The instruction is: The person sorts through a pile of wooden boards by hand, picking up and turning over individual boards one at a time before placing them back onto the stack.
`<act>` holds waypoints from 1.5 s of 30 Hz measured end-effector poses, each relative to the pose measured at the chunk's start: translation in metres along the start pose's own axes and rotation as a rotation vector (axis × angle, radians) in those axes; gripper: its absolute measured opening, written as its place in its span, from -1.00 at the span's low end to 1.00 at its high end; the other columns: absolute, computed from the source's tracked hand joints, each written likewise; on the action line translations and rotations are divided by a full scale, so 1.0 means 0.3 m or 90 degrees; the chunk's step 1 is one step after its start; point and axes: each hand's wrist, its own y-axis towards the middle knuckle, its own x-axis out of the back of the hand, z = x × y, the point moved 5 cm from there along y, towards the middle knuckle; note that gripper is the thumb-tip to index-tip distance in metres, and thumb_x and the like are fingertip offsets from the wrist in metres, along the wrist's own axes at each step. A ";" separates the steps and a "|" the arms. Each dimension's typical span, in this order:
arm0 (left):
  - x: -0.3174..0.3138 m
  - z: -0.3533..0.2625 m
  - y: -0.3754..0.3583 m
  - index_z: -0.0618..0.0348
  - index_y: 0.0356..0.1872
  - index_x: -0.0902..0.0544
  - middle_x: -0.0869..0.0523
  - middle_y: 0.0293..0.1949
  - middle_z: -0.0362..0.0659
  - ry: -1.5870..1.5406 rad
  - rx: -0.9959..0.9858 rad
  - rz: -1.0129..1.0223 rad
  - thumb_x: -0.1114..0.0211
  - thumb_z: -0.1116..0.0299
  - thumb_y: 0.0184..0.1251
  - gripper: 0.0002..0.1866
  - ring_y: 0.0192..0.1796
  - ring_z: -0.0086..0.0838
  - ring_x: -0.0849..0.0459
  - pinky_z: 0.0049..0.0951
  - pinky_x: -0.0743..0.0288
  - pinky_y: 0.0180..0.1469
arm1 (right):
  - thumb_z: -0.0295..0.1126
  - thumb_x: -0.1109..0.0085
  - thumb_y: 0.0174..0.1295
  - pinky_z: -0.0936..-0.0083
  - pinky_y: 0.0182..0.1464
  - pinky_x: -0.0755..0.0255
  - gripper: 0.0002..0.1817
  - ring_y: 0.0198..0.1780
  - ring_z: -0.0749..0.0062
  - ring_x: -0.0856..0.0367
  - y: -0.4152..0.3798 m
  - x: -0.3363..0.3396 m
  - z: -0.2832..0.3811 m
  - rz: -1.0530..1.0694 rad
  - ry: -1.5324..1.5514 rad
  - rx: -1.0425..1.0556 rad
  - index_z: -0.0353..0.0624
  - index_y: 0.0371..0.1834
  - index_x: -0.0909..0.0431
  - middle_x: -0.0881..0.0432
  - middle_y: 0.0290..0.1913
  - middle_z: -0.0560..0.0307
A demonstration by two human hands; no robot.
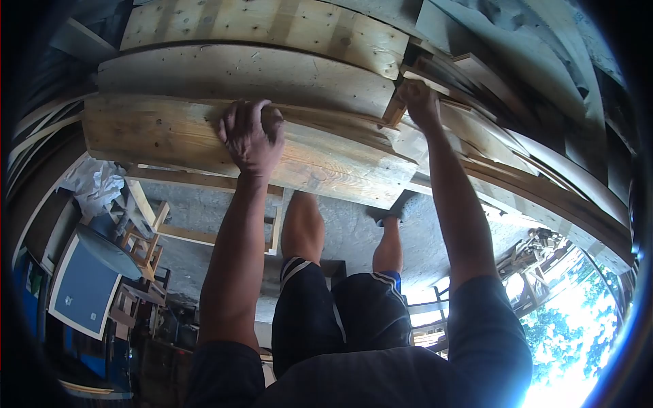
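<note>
My left hand is on a long, wide wooden board, its fingers bent over the board's far edge. Knots and grain show on the board, and its right end looks uneven. My right hand is closed at the end of a narrow wooden strip, beside a stack of lumber; its fingertips are partly hidden. Just beyond the left hand lies another pale plank, and past that a knotty board with darker bands.
More long boards run along the right. Below left stand a wooden frame, crumpled plastic and a blue panel with a pale border. My legs are over the concrete floor. Scrap wood is piled near the bright opening.
</note>
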 end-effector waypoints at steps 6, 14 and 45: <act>-0.008 0.004 -0.008 -0.07 -0.18 -0.60 -0.58 -0.19 -0.18 0.001 0.005 -0.009 -0.26 0.18 0.10 -0.75 0.04 -0.29 -0.47 -0.20 -0.14 0.19 | -0.01 -0.14 0.21 0.49 -0.34 -0.43 -0.58 -0.47 0.49 -0.56 0.058 -0.072 -0.129 0.185 0.157 -0.284 -0.21 -0.35 -0.64 -0.61 -0.54 0.12; -0.013 0.005 -0.013 -0.05 -0.22 -0.60 -0.56 -0.22 -0.17 0.011 -0.011 -0.017 -0.24 0.18 0.10 -0.77 0.01 -0.27 -0.48 -0.20 -0.15 0.17 | -0.08 -0.28 0.11 0.51 -0.50 -0.42 -0.66 -0.56 0.50 -0.54 0.161 -0.281 -0.238 0.017 0.322 -0.404 -0.16 -0.53 -0.63 -0.59 -0.56 0.19; 0.119 0.235 -0.379 0.12 0.18 -0.36 -0.44 0.15 -0.07 -0.591 0.783 -0.110 -0.22 0.09 0.29 -0.48 0.17 -0.25 -0.43 -0.11 -0.28 0.20 | -0.09 -0.16 0.29 0.46 0.14 -0.29 -0.39 0.02 0.36 -0.44 -0.833 0.060 0.084 -0.115 0.601 -0.252 -0.37 0.20 -0.28 -0.51 -0.01 -0.04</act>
